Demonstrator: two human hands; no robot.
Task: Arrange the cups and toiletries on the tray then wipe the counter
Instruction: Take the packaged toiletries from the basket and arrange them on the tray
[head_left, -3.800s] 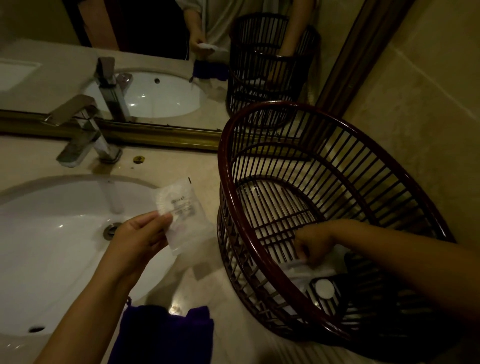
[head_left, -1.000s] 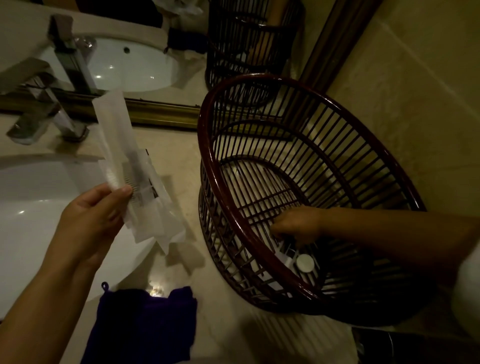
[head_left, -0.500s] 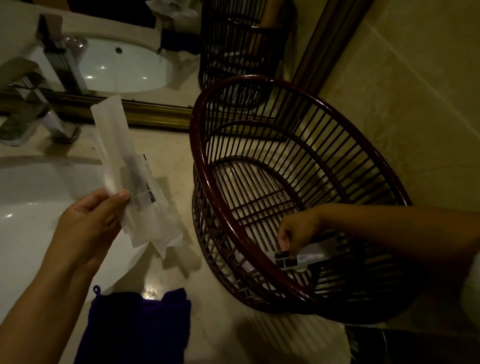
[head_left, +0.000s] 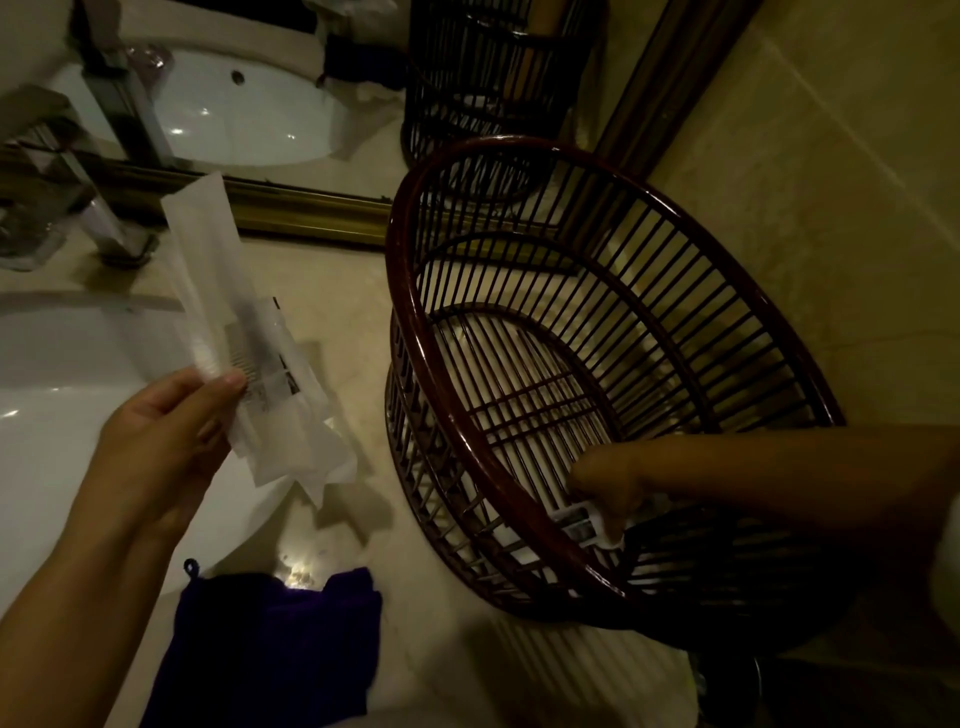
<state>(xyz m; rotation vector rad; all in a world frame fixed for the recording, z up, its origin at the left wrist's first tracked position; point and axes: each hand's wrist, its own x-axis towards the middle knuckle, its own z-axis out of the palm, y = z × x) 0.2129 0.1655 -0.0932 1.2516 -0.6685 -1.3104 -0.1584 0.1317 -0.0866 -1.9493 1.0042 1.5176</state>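
Note:
My left hand holds up a bundle of white toiletry packets, one showing a comb, above the sink's right edge. A dark red slatted basket stands on the beige counter to the right. Inside it, at the near wall, my right hand pinches a small sachet with a black-and-white label just above the basket floor. A dark purple cloth lies on the counter's front edge below the packets.
The white sink fills the left side, with a chrome tap behind it. A gold-framed mirror runs along the back. A tiled wall stands close to the basket's right.
My left hand now holds more packets, including the long comb one, than 3.8 s ago. My right hand closed on the labelled sachet in the basket and lifted it slightly.

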